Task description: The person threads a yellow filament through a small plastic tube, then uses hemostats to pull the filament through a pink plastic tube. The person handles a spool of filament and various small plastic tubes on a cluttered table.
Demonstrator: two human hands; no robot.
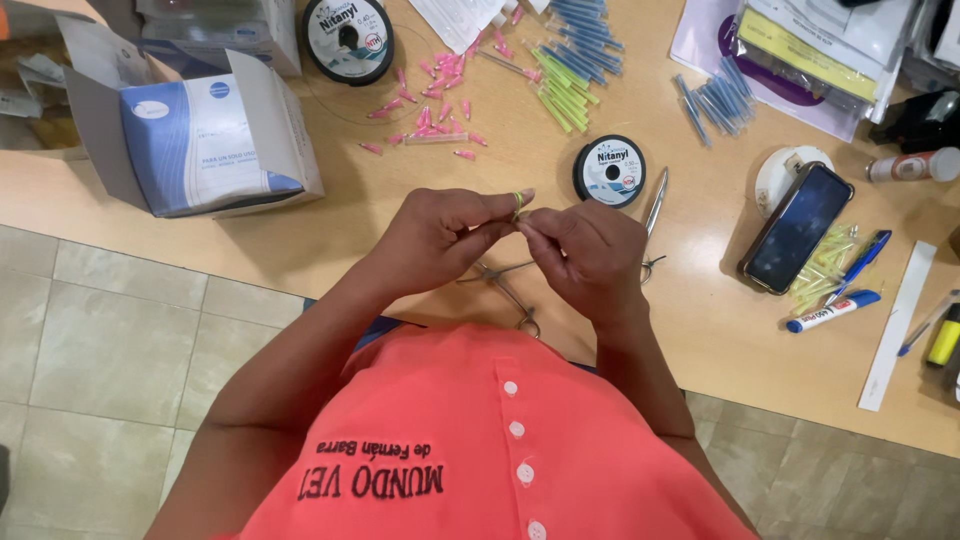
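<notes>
Both hands meet above the wooden table's front edge [300, 250]. My left hand [430, 240] pinches a small yellow-green needle hub [517, 204] between thumb and forefinger. My right hand [590, 250] has its fingertips closed right against that hub, seemingly on something very thin that I cannot make out. A black spool of nylon thread [609, 170] lies just beyond the hands. Under them rest metal scissor-handled forceps [503, 287], and a second metal instrument [655, 205] lies beside the spool.
Pink needle caps [440, 100], green needles [560, 95] and blue needles [590, 40] are scattered at the back. An open cardboard box [200, 130] stands on the left, with a second spool [347, 38] behind it. On the right are a phone [797, 227], pens [835, 310] and a white strip [897, 325].
</notes>
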